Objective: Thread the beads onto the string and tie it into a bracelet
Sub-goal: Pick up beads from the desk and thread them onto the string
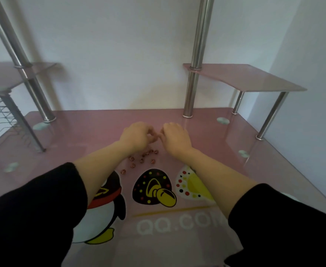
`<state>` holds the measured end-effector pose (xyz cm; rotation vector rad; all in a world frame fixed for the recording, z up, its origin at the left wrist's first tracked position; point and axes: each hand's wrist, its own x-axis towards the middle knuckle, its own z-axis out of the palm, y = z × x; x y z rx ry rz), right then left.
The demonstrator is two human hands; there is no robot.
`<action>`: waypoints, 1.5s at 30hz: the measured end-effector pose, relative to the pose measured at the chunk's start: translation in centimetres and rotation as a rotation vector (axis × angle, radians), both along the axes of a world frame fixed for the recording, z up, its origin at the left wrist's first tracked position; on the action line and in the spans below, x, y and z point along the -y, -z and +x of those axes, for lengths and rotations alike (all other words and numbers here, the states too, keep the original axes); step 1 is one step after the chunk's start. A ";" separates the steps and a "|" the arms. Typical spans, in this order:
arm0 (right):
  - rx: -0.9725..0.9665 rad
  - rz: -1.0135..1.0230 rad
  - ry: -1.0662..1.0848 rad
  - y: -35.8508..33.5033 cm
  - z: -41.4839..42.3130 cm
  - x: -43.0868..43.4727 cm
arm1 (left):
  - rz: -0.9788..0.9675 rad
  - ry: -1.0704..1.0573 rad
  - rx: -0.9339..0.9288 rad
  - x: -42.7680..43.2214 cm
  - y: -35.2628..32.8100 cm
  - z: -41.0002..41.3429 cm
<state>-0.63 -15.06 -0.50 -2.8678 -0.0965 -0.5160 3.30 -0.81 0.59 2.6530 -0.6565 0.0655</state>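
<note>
While loose beads (141, 160) lie scattered on the pink bench (77, 135), the left hand (137, 136) and right hand (175, 137) hover just beyond them, fingers (152, 138) curled, tips almost meeting; whether they hold anything cannot be told. A white wall (119, 54) stands behind the bench.

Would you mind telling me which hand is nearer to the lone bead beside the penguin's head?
Left. The left hand is just beyond the bead, the right hand farther off to its right, past the other beads.
</note>
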 end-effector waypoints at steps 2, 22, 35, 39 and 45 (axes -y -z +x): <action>0.009 0.054 0.005 -0.6 -0.1 -0.3 | -0.077 -0.010 -0.050 -0.5 -0.7 0.1; -0.127 0.322 -0.236 -3.9 -2.3 -2.9 | -0.257 -0.025 -0.144 -4.3 -4.5 -2.5; -0.174 0.474 -0.136 -2.7 -2.1 -4.2 | -0.135 -0.100 -0.128 -6.1 -1.8 -2.0; -0.179 0.394 -0.138 -1.9 -1.5 -4.3 | -0.038 -0.163 -0.201 -6.3 -1.3 -1.5; -0.175 0.383 -0.148 -1.2 -0.9 -4.3 | 0.021 -0.184 -0.230 -5.5 -0.7 -1.3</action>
